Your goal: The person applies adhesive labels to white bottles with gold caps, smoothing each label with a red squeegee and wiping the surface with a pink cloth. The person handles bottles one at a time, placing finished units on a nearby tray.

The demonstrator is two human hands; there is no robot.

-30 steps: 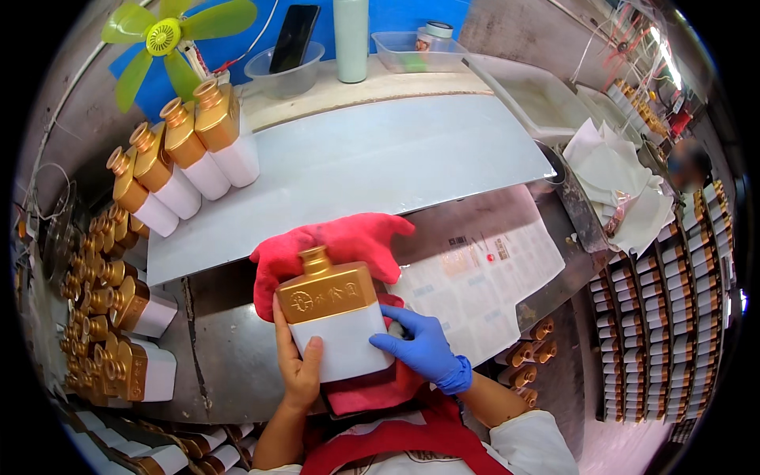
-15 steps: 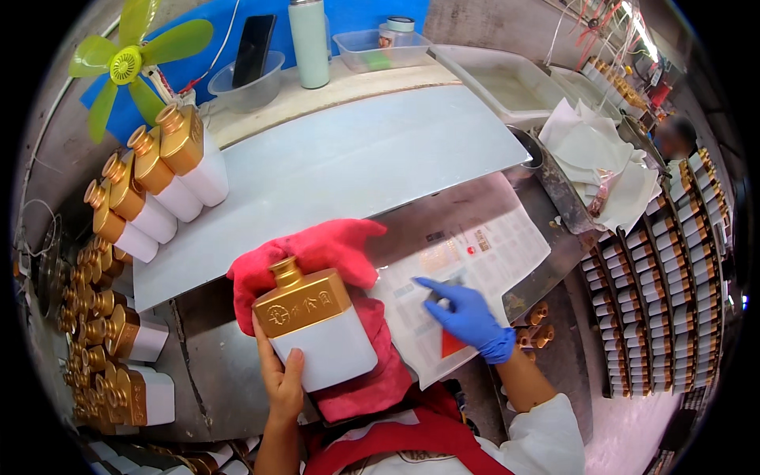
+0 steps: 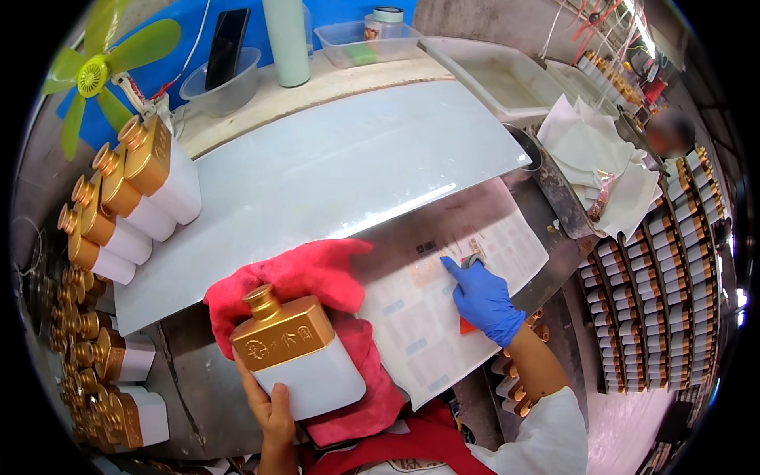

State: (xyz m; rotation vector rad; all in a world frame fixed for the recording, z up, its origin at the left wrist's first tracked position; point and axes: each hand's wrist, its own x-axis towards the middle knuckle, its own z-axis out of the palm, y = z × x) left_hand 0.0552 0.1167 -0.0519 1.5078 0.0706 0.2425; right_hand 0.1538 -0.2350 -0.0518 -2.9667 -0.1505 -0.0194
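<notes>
My left hand (image 3: pixel 271 405) grips a flat-sided bottle (image 3: pixel 305 375) by its lower left side. The bottle has a white body and a gold shoulder and neck, with raised markings. It leans to the left against a crumpled red cloth (image 3: pixel 336 273). My right hand (image 3: pixel 484 299), in a blue glove, is over a printed paper sheet (image 3: pixel 431 352), its index finger extended toward an orange patch. A small grey thing (image 3: pixel 473 260) shows beside that finger; I cannot make out what it is. A bit of red-orange (image 3: pixel 467 325) peeks out under the hand.
Several gold-and-white bottles (image 3: pixel 170 186) stand on the left, more below them. A pale board (image 3: pixel 340 170) spans the bench. Behind it are a green fan (image 3: pixel 93 75), a phone (image 3: pixel 227 47), a flask (image 3: pixel 286 43) and plastic tubs. Racks of bottles (image 3: pixel 661 293) fill the right.
My right hand has moved right and away from me across the sheet. The bottle stays in my left hand; the whole view has shifted slightly.
</notes>
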